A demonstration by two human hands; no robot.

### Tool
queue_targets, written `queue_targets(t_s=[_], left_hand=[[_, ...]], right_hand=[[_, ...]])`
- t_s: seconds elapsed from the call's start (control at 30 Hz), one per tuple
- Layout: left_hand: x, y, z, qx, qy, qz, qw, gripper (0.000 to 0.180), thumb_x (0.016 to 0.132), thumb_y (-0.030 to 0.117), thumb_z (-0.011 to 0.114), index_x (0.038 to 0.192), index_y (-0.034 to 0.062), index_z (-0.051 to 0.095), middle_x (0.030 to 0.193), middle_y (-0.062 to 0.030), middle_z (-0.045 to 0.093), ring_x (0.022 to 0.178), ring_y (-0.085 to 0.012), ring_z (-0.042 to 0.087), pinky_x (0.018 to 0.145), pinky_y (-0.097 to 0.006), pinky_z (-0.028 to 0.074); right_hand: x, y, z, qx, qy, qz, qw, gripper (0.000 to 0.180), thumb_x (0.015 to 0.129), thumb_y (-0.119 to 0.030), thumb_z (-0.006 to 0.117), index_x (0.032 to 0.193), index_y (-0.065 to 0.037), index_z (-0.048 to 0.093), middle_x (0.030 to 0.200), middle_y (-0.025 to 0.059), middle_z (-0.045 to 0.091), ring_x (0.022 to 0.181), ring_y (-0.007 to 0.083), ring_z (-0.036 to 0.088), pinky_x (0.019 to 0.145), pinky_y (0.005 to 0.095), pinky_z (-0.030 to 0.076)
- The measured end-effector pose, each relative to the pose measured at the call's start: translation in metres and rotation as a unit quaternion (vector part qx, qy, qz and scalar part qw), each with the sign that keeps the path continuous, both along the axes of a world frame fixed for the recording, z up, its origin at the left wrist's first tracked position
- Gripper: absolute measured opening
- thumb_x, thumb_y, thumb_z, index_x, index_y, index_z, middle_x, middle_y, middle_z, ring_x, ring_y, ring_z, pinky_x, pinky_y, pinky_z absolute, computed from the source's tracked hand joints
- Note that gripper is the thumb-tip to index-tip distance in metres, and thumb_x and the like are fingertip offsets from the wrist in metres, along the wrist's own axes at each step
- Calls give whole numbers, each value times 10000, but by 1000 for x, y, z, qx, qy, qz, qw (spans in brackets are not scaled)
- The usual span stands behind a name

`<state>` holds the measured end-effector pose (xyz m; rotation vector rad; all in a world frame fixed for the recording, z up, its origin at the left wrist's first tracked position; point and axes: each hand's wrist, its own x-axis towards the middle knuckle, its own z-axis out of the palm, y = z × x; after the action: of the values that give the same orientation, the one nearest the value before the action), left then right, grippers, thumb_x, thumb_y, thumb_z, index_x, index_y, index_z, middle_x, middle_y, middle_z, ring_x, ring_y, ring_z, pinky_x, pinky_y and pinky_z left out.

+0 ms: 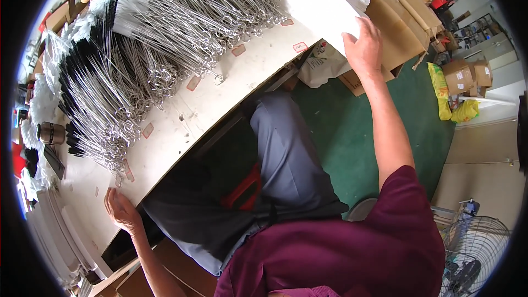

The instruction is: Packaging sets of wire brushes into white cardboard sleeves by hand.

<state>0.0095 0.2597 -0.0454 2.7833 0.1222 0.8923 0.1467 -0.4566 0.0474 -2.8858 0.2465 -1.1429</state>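
Observation:
My left hand (122,212) rests at the front edge of the white table (170,126), loosely bent, with nothing visible in it. Close by are the wire loops of the nearest thin brushes. My right hand (364,48) lies on the corner of a large white sheet (311,3), thumb apart from the fingers. Between my hands, a long row of wire-handled brushes covers the table: white-bristled brushes (159,5) farther off and black-bristled brushes (74,77) to the left. Their looped ends point toward me.
Small red-edged labels (193,83) lie along the table front. Open cardboard boxes (404,14) stand at the right, above a green floor (352,126). A metal cup (51,132) and long white strips (49,236) are at the left. A wire fan (476,247) stands at lower right.

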Motion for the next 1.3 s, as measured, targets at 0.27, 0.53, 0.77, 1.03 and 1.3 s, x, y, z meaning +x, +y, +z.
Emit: queue_targets(t_s=[0.27,0.53,0.77,1.03,1.3], left_hand=[[-23,-66,68,25,-52,-100,993,278,905,-24,688,1182,-17,677,1213,-197,710,1133,-383,681,1019,-474,526],[-10,-198,131,71,149,-299,940,670,785,119,815,1382,-24,549,1454,-253,530,1338,-473,497,1158,-597,365],[15,-198,105,55,235,-322,916,817,712,99,873,1417,-58,490,1354,-267,585,1242,-459,554,1087,-535,443],[26,-198,110,30,256,-263,930,741,682,106,876,1330,-12,536,1119,-199,611,1013,-412,632,855,-503,530],[14,-188,98,82,210,-230,947,691,744,126,825,1338,-38,511,1188,-232,621,1067,-421,636,906,-499,536]], right_hand=[[-46,145,33,247,25,368,896,554,828,-184,872,1313,-40,647,1274,122,690,1154,223,680,977,368,554],[-65,260,-19,127,189,578,784,511,791,-204,818,1219,13,643,1301,187,622,1187,352,602,1050,429,492],[-70,287,-20,69,251,610,748,481,819,-225,774,1211,27,653,1300,188,628,1177,319,601,1046,413,486],[-71,296,-31,135,118,590,787,470,844,-170,757,1252,33,639,1333,176,591,1252,340,554,1097,445,447],[-101,303,-34,204,131,442,863,508,857,-133,759,1309,28,594,1258,167,592,1190,340,560,1056,458,459]])
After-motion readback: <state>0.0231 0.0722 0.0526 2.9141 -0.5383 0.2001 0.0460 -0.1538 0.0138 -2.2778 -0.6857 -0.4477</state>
